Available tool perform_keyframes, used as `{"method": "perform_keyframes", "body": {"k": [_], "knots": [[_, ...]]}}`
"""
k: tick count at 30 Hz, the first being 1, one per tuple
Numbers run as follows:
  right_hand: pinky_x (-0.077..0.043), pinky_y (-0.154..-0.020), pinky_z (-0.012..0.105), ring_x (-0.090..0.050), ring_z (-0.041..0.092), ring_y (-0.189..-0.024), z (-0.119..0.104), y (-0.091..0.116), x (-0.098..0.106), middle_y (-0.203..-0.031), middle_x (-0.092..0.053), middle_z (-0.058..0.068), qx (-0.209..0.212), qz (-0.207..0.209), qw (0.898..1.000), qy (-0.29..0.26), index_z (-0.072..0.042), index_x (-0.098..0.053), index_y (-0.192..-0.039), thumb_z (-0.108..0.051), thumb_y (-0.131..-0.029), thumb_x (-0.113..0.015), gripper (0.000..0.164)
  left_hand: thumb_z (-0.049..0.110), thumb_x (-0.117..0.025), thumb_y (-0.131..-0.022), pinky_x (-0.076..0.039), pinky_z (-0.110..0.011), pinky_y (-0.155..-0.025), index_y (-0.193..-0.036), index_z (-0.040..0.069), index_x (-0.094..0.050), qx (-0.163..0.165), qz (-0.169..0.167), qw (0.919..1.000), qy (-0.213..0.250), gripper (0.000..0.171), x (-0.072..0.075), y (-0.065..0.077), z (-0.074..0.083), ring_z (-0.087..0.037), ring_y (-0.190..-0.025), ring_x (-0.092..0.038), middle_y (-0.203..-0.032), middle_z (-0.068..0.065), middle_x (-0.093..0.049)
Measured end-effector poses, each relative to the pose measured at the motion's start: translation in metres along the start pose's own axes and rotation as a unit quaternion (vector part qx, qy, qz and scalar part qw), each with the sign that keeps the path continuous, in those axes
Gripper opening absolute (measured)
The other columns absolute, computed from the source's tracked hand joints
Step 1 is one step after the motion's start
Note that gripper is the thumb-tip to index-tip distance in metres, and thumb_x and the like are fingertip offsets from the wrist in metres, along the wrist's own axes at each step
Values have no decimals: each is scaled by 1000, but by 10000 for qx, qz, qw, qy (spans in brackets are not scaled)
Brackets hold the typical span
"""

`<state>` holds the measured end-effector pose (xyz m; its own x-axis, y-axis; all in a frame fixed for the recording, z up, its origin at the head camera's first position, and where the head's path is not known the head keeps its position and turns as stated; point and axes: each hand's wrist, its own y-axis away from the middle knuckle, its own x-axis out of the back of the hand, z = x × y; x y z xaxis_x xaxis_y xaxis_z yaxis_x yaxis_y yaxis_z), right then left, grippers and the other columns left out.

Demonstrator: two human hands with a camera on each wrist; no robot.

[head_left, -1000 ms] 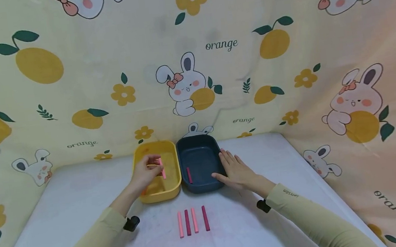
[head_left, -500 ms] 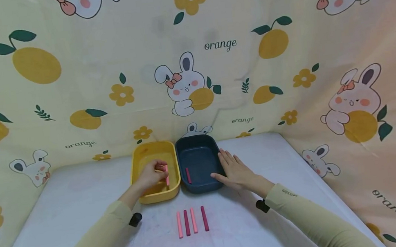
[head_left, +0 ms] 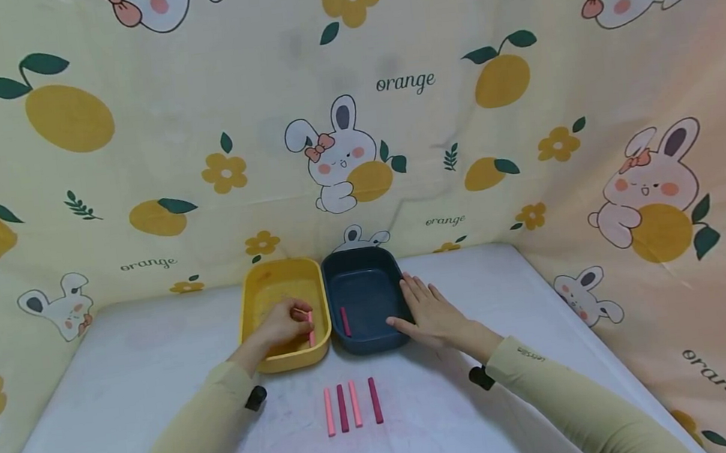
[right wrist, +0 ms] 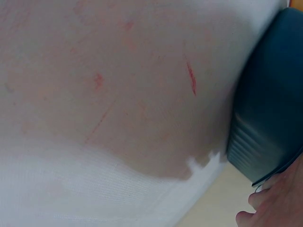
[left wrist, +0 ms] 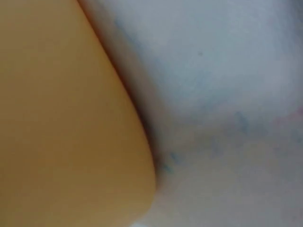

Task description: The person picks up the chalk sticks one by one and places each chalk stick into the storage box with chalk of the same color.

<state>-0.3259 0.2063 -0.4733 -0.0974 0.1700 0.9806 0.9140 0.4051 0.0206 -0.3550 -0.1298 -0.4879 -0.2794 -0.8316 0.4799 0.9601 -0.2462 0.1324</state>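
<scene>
My left hand [head_left: 282, 324] reaches into the yellow bin [head_left: 293, 361], pinching a light pink crayon [head_left: 311, 336] near its right wall. The crayon stands roughly lengthwise along the bin, its upper part partly covered by the fingers. In the left wrist view only the bin's outer wall [left wrist: 71, 118] and the cloth show. My right hand [head_left: 434, 316] lies with straight fingers along the right rim of the dark blue bin [head_left: 372, 344], thumb over its near corner. A dark pink crayon [head_left: 345, 321] leans inside that bin at the left. The right wrist view shows fingers [right wrist: 272, 201] at the bin's wall.
Several crayons, light and dark pink, lie side by side in front of the bins, among them a dark pink one [head_left: 375, 400] on the right. The bins stand side by side on a white cloth [head_left: 469, 425]. A patterned curtain [head_left: 421, 144] rises behind.
My left hand has moved right and toward me within the yellow bin, lowering the light pink crayon near its right wall. My right hand has stayed on the blue bin.
</scene>
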Motion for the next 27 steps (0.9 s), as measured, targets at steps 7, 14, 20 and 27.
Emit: {"method": "perform_keyframes", "body": {"k": [7,14,20,27], "knots": [[-8,-127,54,-5,33,-160,0,0,-1,-174,-1,14,8,-5,10000,-25,-1,-9,-165,-74,-102,-32,99,0,-73,-93,-53,-29,-79,-121,-9,-62,-63,58,9998,-191,31,-3,-1,-1,-24,-91,-61,-102,-16,-65],[-9,-127,54,-7,33,-160,0,-1,-1,-174,-2,14,-6,32,10000,26,0,-11,-165,-74,-101,-33,100,7,-75,-95,-50,-30,-81,-120,-7,-66,99,91,9981,-609,30,-3,-2,-1,-24,-91,-58,-101,-13,-65],[-10,-127,54,-8,34,-160,0,-1,-2,-174,-3,15,-3,59,10000,43,1,-12,-164,-74,-102,-33,100,10,-76,-94,-49,-27,-78,-119,-4,-67,194,68,9971,-731,29,-3,-3,-1,-23,-91,-57,-99,-11,-64],[-10,-127,55,-9,35,-160,-1,-1,-1,-174,-3,15,17,78,10000,13,1,-12,-164,-73,-102,-34,99,8,-75,-95,-48,-26,-75,-121,-5,-65,164,33,9972,-728,31,-3,0,2,-23,-89,-57,-98,-11,-62]]}}
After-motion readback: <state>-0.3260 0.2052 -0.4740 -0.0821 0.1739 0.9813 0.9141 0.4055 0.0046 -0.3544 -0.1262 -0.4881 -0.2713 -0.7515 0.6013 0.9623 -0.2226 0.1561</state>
